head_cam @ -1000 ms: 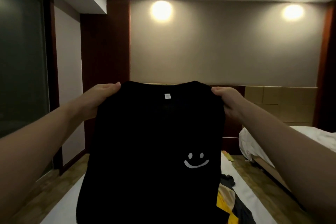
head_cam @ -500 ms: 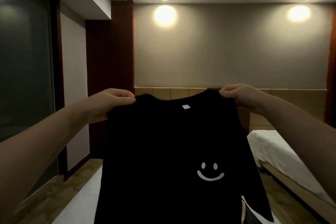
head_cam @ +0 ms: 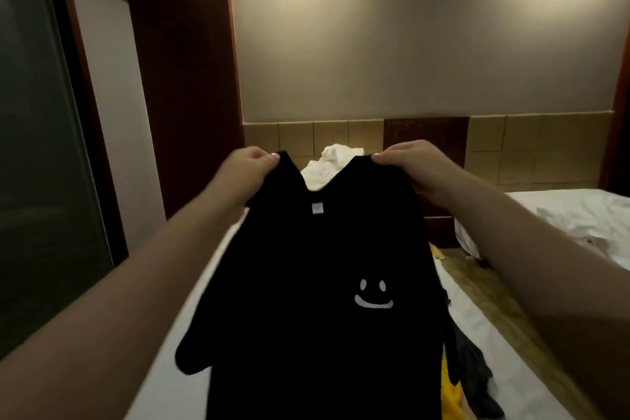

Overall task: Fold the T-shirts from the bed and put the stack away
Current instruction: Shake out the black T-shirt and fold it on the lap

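Note:
A black T-shirt (head_cam: 306,300) with a small white smiley face and a white neck label hangs in the air above the bed (head_cam: 170,382). My left hand (head_cam: 247,165) pinches its left shoulder, and my right hand (head_cam: 409,160) pinches its right shoulder. The neckline sags between the two hands. The shirt's body drapes down over the white sheet, and its left sleeve hangs loose. To the right of the hanging shirt, a yellow garment (head_cam: 448,392) and a dark grey one (head_cam: 477,372) lie on the bed, partly hidden.
A heap of white bedding (head_cam: 332,164) lies at the head of the bed against the tiled headboard. A second bed (head_cam: 562,211) with rumpled white sheets stands to the right across a strip of wooden floor. A dark glass panel fills the left side.
The shirt and both hands have come down toward the bed, and the hands have moved closer together, letting the neckline sag. The view has tipped downward, showing more of the bed.

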